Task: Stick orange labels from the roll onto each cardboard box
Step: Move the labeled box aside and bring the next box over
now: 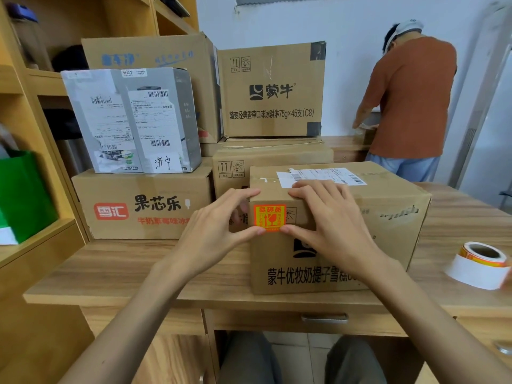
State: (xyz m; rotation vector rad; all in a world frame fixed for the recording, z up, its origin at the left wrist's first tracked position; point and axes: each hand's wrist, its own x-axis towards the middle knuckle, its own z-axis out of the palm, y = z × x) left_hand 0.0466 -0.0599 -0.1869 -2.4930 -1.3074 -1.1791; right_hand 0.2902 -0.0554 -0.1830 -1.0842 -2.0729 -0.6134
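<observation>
Head view, labelling at the desk
1. The orange label (269, 218) lies at the upper left corner of the near face of the front box (360, 245), which stands on the desk (138, 270)
2. The left hand (219, 225) and right hand (329, 217) frame the label. Their fingers are spread nearly straight over the box's top edge and their thumbs press at the label's lower edge. Neither hand holds anything
3. Progress (judged from visible faces only): this box appears labelled, needing at most a final smoothing. No orange label shows on the red-logo box (144, 203), the grey carton (133, 120), the box behind (271, 159) or the two tall boxes (273, 90) at the back, so most of the task seems left
4. The label roll (479, 264) lies on the desk, well to the right of the front box and apart from both hands
5. Surroundings: a person in an orange shirt (410, 101) stands at far right, and a green bag (25, 192) sits in the shelving at left. The boxes are stacked close together, so some faces are hidden, and the front box partly blocks the one behind it
</observation>
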